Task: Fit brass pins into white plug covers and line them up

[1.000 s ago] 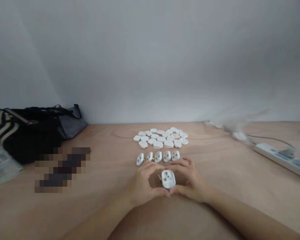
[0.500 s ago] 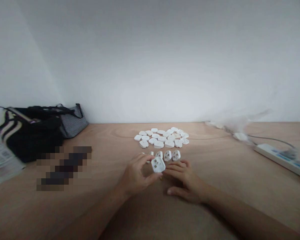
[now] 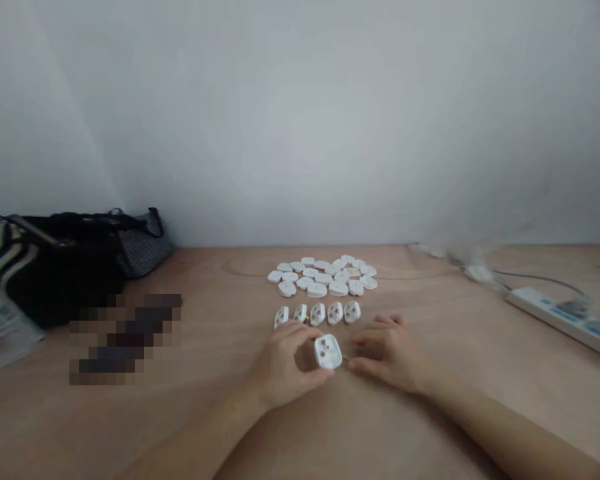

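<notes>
My left hand [image 3: 293, 360] grips a white plug housing [image 3: 328, 352] by its edges, thumb below and fingers above. The housing is squarish with rounded corners, and its face with several small openings is turned toward me. Just right of it, my right hand [image 3: 390, 353] is closed, thumb and forefinger pinched together. A tiny thin piece [image 3: 346, 358] shows at those fingertips, too small to name. Beyond the hands stands a row of similar white plug housings [image 3: 335, 313], tilted on edge. My left fingers partly cover the leftmost ones.
A cluster of white plug parts [image 3: 323, 278] lies farther back on the wooden table [image 3: 220, 313]. At right are a white power strip [image 3: 555, 310] with a cable and clear plastic [image 3: 473, 257]. Black bags [image 3: 65, 267] and a blurred dark object [image 3: 130, 340] are at left.
My left hand has brought the plug housing slightly right and toward me, uncovering more of the row. My right hand has shifted right, its spread fingers now drawn into a pinch.
</notes>
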`<action>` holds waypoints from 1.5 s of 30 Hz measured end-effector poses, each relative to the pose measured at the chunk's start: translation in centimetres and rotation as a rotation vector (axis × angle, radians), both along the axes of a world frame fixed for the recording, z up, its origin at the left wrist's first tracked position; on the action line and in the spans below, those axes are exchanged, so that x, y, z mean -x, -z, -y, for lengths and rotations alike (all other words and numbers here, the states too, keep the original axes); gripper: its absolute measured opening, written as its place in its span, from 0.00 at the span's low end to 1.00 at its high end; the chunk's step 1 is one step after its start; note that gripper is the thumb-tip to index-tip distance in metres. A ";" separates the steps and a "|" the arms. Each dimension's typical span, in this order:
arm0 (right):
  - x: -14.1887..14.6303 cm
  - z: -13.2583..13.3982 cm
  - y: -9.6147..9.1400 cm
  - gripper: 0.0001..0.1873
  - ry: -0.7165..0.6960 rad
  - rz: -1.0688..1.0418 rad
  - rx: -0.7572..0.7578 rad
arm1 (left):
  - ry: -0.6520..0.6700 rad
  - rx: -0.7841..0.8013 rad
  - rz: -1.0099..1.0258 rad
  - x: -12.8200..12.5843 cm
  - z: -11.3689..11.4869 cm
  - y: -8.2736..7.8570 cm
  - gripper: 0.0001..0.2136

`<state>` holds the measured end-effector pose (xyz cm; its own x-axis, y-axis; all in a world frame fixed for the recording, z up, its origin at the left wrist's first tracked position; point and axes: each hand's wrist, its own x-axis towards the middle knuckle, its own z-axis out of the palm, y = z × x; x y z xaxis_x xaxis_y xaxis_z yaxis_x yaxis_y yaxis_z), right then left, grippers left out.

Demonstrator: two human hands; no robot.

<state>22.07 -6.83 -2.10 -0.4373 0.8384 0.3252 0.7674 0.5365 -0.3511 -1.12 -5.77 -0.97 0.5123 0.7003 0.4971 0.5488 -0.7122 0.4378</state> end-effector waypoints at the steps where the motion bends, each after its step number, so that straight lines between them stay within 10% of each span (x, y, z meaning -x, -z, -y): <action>1: 0.1 0.0 0.1 0.13 0.038 0.008 0.008 | 0.001 0.000 -0.011 -0.1 0.0 0.0 0.17; 16: 0.7 -0.7 1.4 0.09 0.102 -0.240 -0.071 | 0.067 -0.023 -0.024 -0.1 -0.1 0.9 0.20; 25: 0.9 0.1 1.1 0.06 -0.094 -0.543 -0.004 | -0.004 0.006 -0.155 0.2 -0.3 1.2 0.20; 37: 1.6 0.0 1.0 0.09 -0.294 -0.359 -0.352 | -0.014 -0.017 -0.148 -0.1 -0.3 1.1 0.20; 45: 2.0 0.2 0.9 0.04 -0.267 -0.351 -0.304 | 0.007 -0.056 -0.156 -0.2 -0.1 0.8 0.20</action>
<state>20.10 -6.99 -2.99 -0.4433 0.5580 0.7015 0.4548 0.8144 -0.3604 -0.95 -5.65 -1.82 0.5908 0.6703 0.4490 0.6023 -0.7367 0.3074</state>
